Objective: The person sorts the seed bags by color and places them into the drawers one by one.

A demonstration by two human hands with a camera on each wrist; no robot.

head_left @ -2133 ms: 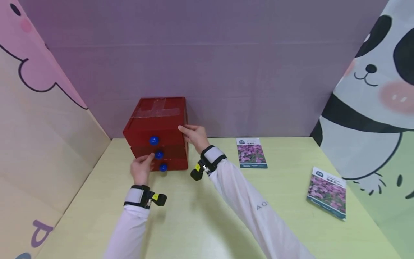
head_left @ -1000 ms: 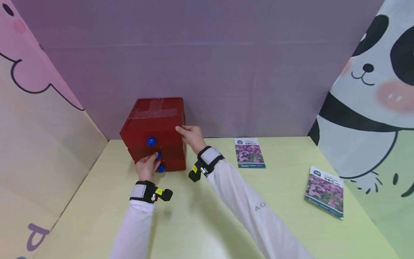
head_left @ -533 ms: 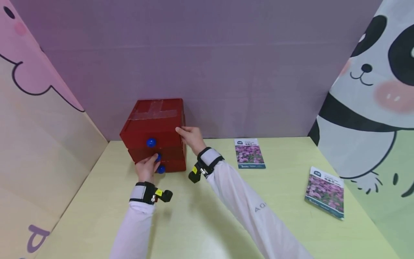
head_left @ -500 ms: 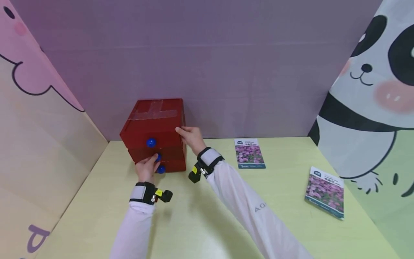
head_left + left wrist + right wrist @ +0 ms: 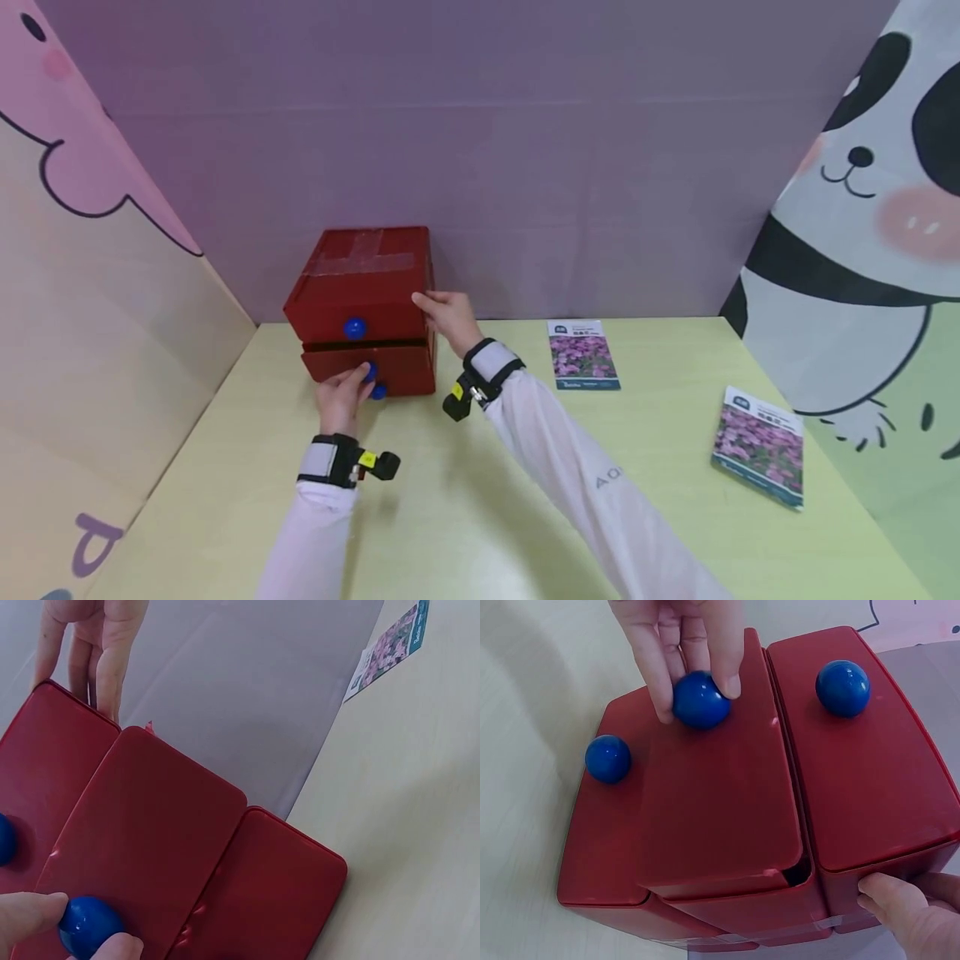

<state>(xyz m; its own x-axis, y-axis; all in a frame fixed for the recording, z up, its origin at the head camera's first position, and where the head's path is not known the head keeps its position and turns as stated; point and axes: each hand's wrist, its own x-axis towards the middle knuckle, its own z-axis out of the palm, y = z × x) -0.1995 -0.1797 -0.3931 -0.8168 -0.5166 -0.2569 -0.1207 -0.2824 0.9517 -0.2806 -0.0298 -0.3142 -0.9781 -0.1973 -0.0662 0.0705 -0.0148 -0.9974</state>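
Note:
A red box of three stacked drawers [image 5: 352, 287], each with a round blue knob, stands at the back left of the table. My left hand [image 5: 341, 402] pinches the middle knob [image 5: 701, 700] between thumb and fingers. The middle drawer [image 5: 720, 787] sticks out a little past the other two, with a narrow dark gap along its top edge. My right hand [image 5: 450, 321] grips the box's upper right side, its thumb at the front edge. The top knob [image 5: 355, 328] and the bottom knob [image 5: 608, 759] are untouched.
Two booklets with pink flowers lie on the table: one booklet [image 5: 583, 354] by the back wall, the other booklet [image 5: 759, 447] at the right. A purple cloth wall [image 5: 525, 208] rises behind the box. Printed panels flank the table [image 5: 480, 517].
My left hand has gone from beside the middle knob to pinching it and has drawn the middle drawer slightly out towards me. My right hand keeps its place on the box.

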